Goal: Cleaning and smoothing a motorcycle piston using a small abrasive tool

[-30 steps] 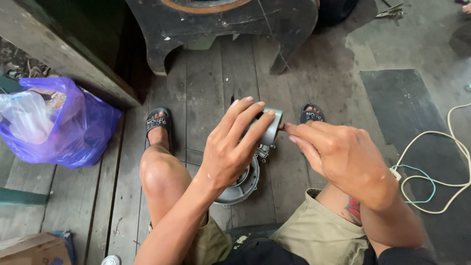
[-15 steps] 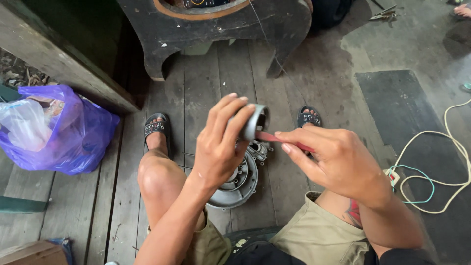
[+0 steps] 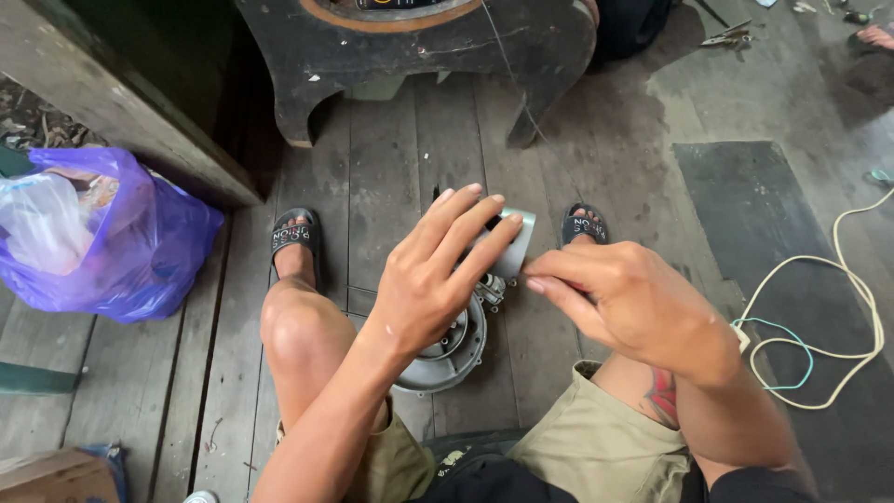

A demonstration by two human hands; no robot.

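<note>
My left hand [image 3: 438, 275] grips a small grey metal cylinder [image 3: 515, 244] that rises from the top of a round grey motor housing [image 3: 447, 349]. The housing rests between my knees above the plank floor. My right hand [image 3: 633, 303] is pinched shut right beside the cylinder, fingertips touching its lower right edge. In the earlier frame a thin red-handled tool showed in this hand; now the fingers hide it. Small metal fittings [image 3: 489, 289] sit on the housing just under the cylinder.
A purple plastic bag [image 3: 121, 242] lies at the left. A dark wooden stand [image 3: 419, 56] is ahead. A dark mat [image 3: 782, 233] and coiled white and green cords [image 3: 829, 345] lie at the right. My sandalled feet [image 3: 296, 237] rest on the planks.
My left hand shifted its grip on the cylinder and turned it. My right hand moved in closer, and the red tool shaft seen half a second ago is now covered by its fingers.
</note>
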